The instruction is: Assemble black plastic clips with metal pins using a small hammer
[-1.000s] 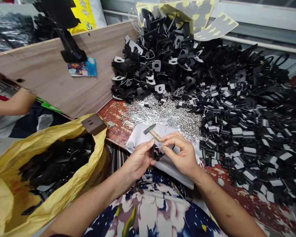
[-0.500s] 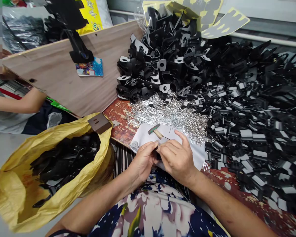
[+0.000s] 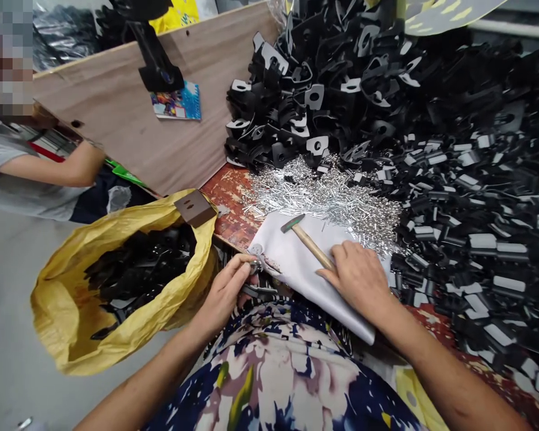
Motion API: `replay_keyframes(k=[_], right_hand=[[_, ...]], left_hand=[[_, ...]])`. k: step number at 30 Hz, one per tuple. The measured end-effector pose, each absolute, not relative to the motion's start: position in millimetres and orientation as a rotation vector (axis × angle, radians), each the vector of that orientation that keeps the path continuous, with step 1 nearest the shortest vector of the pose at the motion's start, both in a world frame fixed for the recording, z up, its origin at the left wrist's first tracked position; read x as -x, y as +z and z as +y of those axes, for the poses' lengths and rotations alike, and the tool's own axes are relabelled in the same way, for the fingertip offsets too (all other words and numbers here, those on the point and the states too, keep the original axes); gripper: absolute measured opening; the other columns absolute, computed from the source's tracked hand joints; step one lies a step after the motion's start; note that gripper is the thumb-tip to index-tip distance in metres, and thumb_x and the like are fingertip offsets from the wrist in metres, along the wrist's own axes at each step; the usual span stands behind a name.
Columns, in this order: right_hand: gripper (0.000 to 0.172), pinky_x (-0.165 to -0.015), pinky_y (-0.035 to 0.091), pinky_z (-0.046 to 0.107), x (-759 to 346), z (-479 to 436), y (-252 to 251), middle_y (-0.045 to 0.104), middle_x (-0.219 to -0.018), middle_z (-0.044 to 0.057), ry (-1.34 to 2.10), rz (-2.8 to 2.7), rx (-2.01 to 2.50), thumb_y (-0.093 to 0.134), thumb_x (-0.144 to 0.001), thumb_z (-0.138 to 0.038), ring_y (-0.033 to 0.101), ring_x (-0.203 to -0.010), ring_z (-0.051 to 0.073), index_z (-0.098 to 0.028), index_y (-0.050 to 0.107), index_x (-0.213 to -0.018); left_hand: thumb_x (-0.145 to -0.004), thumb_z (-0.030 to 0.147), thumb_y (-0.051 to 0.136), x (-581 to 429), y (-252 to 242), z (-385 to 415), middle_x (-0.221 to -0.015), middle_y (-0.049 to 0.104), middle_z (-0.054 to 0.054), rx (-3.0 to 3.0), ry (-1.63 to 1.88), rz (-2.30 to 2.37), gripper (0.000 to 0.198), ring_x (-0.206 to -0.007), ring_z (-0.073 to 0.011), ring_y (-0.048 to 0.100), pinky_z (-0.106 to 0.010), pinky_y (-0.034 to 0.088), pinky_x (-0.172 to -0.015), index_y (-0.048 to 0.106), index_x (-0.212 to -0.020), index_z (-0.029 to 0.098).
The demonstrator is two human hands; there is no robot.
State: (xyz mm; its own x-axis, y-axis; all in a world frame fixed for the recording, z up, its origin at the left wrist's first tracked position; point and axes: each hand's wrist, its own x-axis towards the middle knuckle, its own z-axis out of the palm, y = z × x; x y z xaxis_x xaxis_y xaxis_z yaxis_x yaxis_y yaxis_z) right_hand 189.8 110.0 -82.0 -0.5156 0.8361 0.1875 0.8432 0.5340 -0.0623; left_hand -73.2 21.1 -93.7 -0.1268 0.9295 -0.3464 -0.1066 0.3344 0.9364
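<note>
The hammer (image 3: 315, 246) lay across the grey cloth (image 3: 305, 275), the right hand (image 3: 359, 278) gripping its handle's end; the left hand (image 3: 227, 287) was at the cloth's left edge, its hold too hidden to tell; beyond spread silvery pins (image 3: 318, 194), then heaped black parts (image 3: 476, 179), with a yellow sack (image 3: 54, 311) off to the left

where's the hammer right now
In the head view, just right of centre, the hammer lies over the grey sheet, its head near the pile of silver pins and its handle end at the right hand.
</note>
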Motion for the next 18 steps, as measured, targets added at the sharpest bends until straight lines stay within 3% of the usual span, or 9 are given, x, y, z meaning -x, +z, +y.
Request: replay_keyframes(k=[2, 5, 7, 9, 12, 14, 18], right_hand=[[0.019, -0.056, 0.037, 0.034, -204.2, 118.7, -84.4, 0.065, -0.079, 0.007, 0.000, -2.653, 1.570, 0.071, -0.087, -0.032, 0.058, -0.066, 0.023, -0.022, 0.056, -0.084], [0.008, -0.050, 0.033, 0.032, -219.9, 118.7, -80.7, 0.061, -0.065, 0.000, 0.199, -2.677, 1.632, 0.062, -0.091, -0.024, 0.055, -0.052, 0.019, -0.021, 0.058, -0.097], [0.024, -0.050, 0.037, 0.031, -227.4, 109.1, -72.8, 0.063, -0.065, -0.001, 0.252, -2.667, 1.510, 0.056, -0.095, -0.023, 0.058, -0.052, 0.020, -0.021, 0.059, -0.119], [0.043, -0.054, 0.044, 0.031, -232.1, 94.9, -62.9, 0.071, -0.080, 0.002, 0.238, -2.629, 1.297, 0.051, -0.100, -0.022, 0.065, -0.060, 0.020, -0.026, 0.051, -0.143], [0.059, -0.061, 0.050, 0.029, -231.0, 73.7, -55.1, 0.073, -0.099, 0.005, 0.200, -2.473, 1.083, 0.051, -0.102, -0.020, 0.068, -0.073, 0.018, -0.033, 0.038, -0.158], [0.064, -0.058, 0.049, 0.027, -225.2, 63.8, -59.4, 0.070, -0.090, 0.003, 0.179, -2.408, 1.031, 0.053, -0.101, -0.017, 0.065, -0.067, 0.016, -0.033, 0.035, -0.160], [0.058, -0.049, 0.043, 0.026, -215.4, 56.7, -75.6, 0.059, -0.071, -0.001, 0.118, -2.568, 1.073, 0.046, -0.102, -0.014, 0.056, -0.054, 0.015, -0.029, 0.041, -0.158]], left_hand=[[-0.090, 0.060, 0.065, 67.0, -103.9, 31.0, -0.071, 0.061, -0.001, -0.874, 1.093, 1.389, 0.043, -0.055, -0.0141, 0.050, -0.019, 0.037, -0.045, 0.071, -0.108, 0.021], [-0.090, 0.059, 0.064, 51.5, -118.8, 45.5, -0.064, 0.058, 0.001, -0.946, 1.149, 1.445, 0.042, -0.050, -0.0150, 0.047, -0.023, 0.035, -0.045, 0.076, -0.102, 0.020], [-0.093, 0.055, 0.060, 44.6, -125.3, 50.1, -0.062, 0.056, 0.001, -1.028, 1.189, 1.492, 0.038, -0.050, -0.0154, 0.047, -0.025, 0.036, -0.049, 0.077, -0.096, 0.020], [-0.098, 0.049, 0.054, 42.2, -129.0, 50.7, -0.062, 0.056, 0.001, -1.130, 1.202, 1.541, 0.037, -0.056, -0.0169, 0.051, -0.025, 0.037, -0.056, 0.077, -0.090, 0.021], [-0.102, 0.043, 0.046, 42.8, -132.2, 48.6, -0.063, 0.057, 0.000, -1.234, 1.198, 1.611, 0.039, -0.063, -0.0186, 0.055, -0.026, 0.038, -0.064, 0.073, -0.087, 0.021], [-0.103, 0.042, 0.042, 43.1, -134.9, 47.7, -0.063, 0.056, 0.000, -1.257, 1.204, 1.647, 0.041, -0.061, -0.0180, 0.054, -0.027, 0.037, -0.063, 0.068, -0.080, 0.021], [-0.103, 0.043, 0.041, 42.1, -140.5, 47.9, -0.062, 0.052, 0.002, -1.271, 1.218, 1.683, 0.042, -0.060, -0.0169, 0.051, -0.027, 0.036, -0.062, 0.062, -0.075, 0.021]])
